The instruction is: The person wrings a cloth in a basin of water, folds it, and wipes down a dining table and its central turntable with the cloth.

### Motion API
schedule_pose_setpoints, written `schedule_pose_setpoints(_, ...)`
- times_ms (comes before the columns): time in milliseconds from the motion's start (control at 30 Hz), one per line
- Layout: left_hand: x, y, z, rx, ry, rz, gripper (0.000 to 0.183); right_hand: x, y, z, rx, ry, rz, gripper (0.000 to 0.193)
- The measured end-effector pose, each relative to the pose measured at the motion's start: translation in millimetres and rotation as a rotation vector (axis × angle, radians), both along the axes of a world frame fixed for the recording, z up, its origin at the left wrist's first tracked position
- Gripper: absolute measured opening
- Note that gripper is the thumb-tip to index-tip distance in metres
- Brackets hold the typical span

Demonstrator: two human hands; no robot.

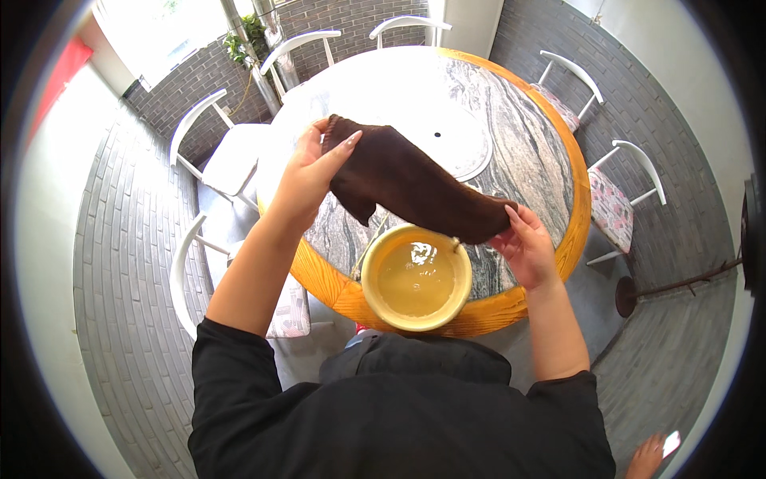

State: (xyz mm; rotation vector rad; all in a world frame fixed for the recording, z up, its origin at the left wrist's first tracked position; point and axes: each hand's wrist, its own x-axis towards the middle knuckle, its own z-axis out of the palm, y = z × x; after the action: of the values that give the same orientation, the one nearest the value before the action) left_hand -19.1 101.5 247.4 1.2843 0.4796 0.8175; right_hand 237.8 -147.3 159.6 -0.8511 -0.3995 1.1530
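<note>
A dark brown cloth [423, 180] is stretched between my two hands, over the table. My left hand [311, 172] pinches its upper left end, where a ribbed edge shows. At the lower right end, my right hand [527, 243] grips the cloth between thumb and fingers. One corner of it hangs down near my left hand. Just below the cloth stands a yellow bucket [369, 291] at the table's near edge, with water [419, 279] in it that reflects light.
The round table [531, 160] has a marbled top, an orange wooden rim and a white disc [459, 132]. White chairs [191, 132] stand around it. At the right is a dark metal stand [626, 295]. Another person's hand [646, 459] with a white object shows at the lower right.
</note>
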Motion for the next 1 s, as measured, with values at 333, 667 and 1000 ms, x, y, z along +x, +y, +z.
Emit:
schedule_pose_setpoints(333, -11, 45, -29, 0.356, -0.168, 0.128, 0.012, 17, 48, 69, -0.065, -0.396, -0.242, 0.043)
schedule_pose_setpoints(667, -46, 79, -47, 0.389, -0.467, -0.058, 0.022, -11, 62, 71, 0.009, -1.402, -0.117, 0.024)
schedule_pose_setpoints(1000, -47, 82, -112, -0.212, -0.227, -0.167, 0.095, -60, 109, 11, -0.158, -0.253, -0.127, 0.035)
